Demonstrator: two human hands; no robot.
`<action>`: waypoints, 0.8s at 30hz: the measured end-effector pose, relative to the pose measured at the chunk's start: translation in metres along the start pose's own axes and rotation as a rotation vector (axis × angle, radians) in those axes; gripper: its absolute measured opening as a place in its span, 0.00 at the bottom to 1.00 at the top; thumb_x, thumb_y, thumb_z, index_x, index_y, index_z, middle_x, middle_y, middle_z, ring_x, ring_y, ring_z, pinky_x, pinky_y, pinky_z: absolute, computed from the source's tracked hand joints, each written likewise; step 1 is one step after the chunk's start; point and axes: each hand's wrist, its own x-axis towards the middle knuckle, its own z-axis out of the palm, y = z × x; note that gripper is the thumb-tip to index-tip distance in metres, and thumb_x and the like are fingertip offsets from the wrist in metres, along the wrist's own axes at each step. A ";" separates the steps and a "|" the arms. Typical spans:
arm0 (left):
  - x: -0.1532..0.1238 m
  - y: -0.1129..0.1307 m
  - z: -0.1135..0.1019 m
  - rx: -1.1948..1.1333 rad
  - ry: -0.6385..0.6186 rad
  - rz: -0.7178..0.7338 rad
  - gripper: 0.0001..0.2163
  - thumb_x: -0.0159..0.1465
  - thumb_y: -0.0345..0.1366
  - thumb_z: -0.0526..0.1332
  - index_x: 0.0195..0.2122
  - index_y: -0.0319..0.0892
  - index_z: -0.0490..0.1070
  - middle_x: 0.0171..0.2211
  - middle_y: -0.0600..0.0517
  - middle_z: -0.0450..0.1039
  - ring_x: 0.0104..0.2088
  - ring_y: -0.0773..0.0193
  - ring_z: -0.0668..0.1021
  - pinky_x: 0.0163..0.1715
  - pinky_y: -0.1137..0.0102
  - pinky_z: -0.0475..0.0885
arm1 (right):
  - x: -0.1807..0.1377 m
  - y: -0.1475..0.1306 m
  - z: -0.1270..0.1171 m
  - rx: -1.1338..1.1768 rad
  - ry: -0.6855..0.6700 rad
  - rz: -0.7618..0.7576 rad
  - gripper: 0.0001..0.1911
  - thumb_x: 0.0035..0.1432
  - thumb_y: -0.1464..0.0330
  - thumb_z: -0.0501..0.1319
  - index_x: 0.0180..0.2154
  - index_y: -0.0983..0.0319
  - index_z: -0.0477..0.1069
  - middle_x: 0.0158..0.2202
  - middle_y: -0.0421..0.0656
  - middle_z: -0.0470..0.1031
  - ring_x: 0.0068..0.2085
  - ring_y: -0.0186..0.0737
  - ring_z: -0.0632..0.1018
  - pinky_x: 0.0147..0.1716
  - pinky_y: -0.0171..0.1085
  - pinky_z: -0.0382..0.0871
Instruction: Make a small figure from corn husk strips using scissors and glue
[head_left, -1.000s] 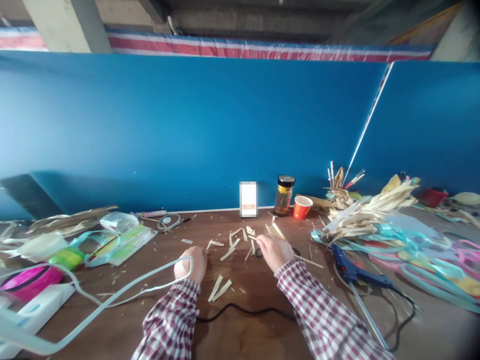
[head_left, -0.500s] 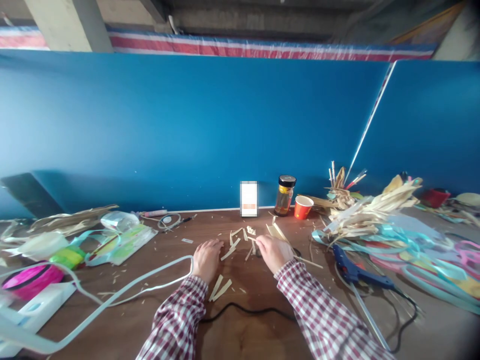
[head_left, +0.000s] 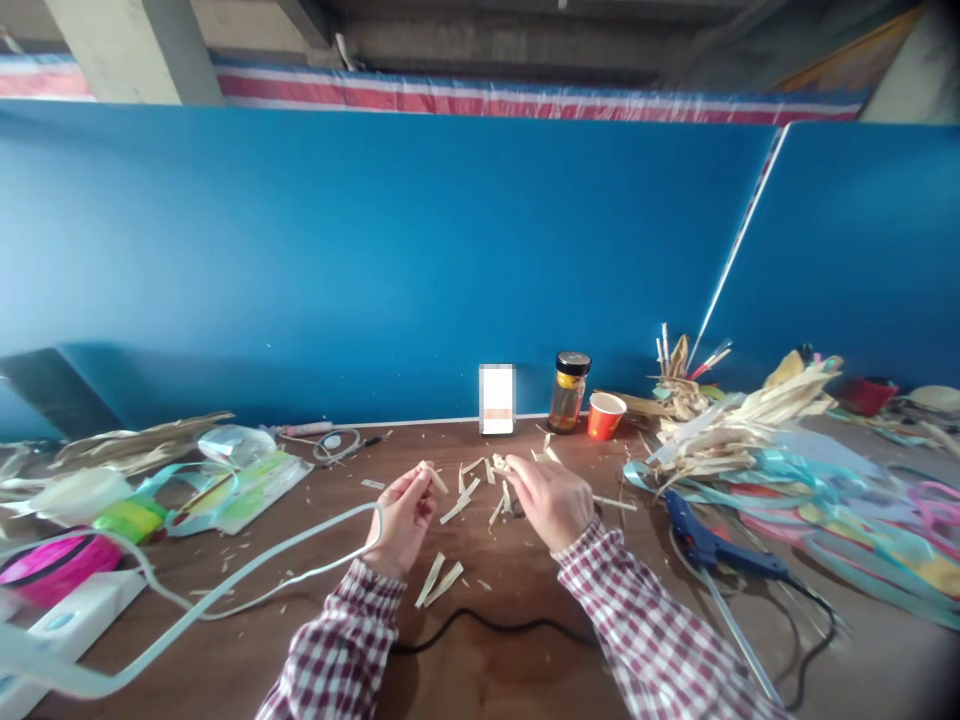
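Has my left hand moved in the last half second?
Yes: your left hand has shifted slightly left, farther from the red cup, and now pinches a pale strip.

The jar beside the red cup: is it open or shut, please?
Shut: the black lid sits on top of the jar, which stands upright beside the red cup. How tightly it is closed, I cannot tell.

Matt, papery strips point(head_left: 430, 580), wood-look tabletop point(head_left: 517, 582)
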 end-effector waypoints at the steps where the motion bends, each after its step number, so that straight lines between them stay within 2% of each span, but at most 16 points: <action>1: -0.003 0.001 0.002 -0.128 -0.051 -0.081 0.11 0.53 0.35 0.65 0.38 0.39 0.73 0.27 0.54 0.71 0.25 0.74 0.71 0.23 0.80 0.67 | 0.001 -0.003 -0.008 0.006 0.026 -0.030 0.16 0.64 0.67 0.48 0.50 0.58 0.69 0.37 0.44 0.77 0.38 0.39 0.74 0.39 0.35 0.62; 4: -0.012 0.001 0.010 -0.307 -0.132 -0.228 0.09 0.52 0.30 0.66 0.35 0.38 0.73 0.26 0.56 0.69 0.24 0.76 0.70 0.23 0.83 0.66 | 0.005 -0.015 -0.028 0.068 0.055 -0.058 0.16 0.64 0.69 0.48 0.49 0.58 0.69 0.36 0.45 0.77 0.38 0.39 0.74 0.39 0.35 0.63; 6: -0.018 0.000 0.015 -0.326 -0.170 -0.255 0.08 0.52 0.30 0.66 0.34 0.38 0.72 0.26 0.56 0.69 0.24 0.76 0.70 0.24 0.82 0.67 | 0.008 -0.021 -0.033 0.162 -0.017 -0.055 0.14 0.63 0.68 0.49 0.46 0.58 0.70 0.37 0.44 0.76 0.38 0.38 0.74 0.38 0.33 0.63; 10: -0.028 -0.002 0.024 -0.312 -0.296 -0.269 0.07 0.52 0.32 0.67 0.30 0.37 0.72 0.25 0.54 0.69 0.25 0.74 0.71 0.27 0.78 0.69 | 0.011 -0.023 -0.028 0.286 -0.205 -0.043 0.09 0.61 0.65 0.54 0.36 0.58 0.72 0.33 0.40 0.76 0.35 0.36 0.75 0.33 0.31 0.63; 14: -0.034 -0.004 0.029 -0.271 -0.409 -0.273 0.06 0.52 0.32 0.67 0.30 0.37 0.72 0.26 0.54 0.69 0.25 0.74 0.71 0.28 0.78 0.68 | 0.011 -0.018 -0.023 0.415 -0.262 -0.033 0.06 0.60 0.67 0.56 0.34 0.59 0.70 0.33 0.38 0.76 0.35 0.34 0.75 0.34 0.30 0.63; 19: -0.039 -0.004 0.031 -0.230 -0.450 -0.289 0.07 0.52 0.33 0.67 0.31 0.37 0.72 0.26 0.54 0.70 0.24 0.74 0.71 0.27 0.77 0.67 | 0.010 -0.018 -0.027 0.536 -0.319 -0.028 0.03 0.59 0.68 0.56 0.33 0.59 0.68 0.30 0.36 0.74 0.32 0.31 0.74 0.32 0.29 0.64; 24: -0.041 -0.002 0.032 -0.215 -0.456 -0.278 0.08 0.52 0.34 0.67 0.31 0.37 0.71 0.26 0.53 0.70 0.24 0.74 0.71 0.27 0.77 0.67 | 0.009 -0.019 -0.027 0.592 -0.366 -0.008 0.05 0.59 0.67 0.55 0.33 0.60 0.67 0.29 0.37 0.73 0.32 0.33 0.74 0.32 0.30 0.65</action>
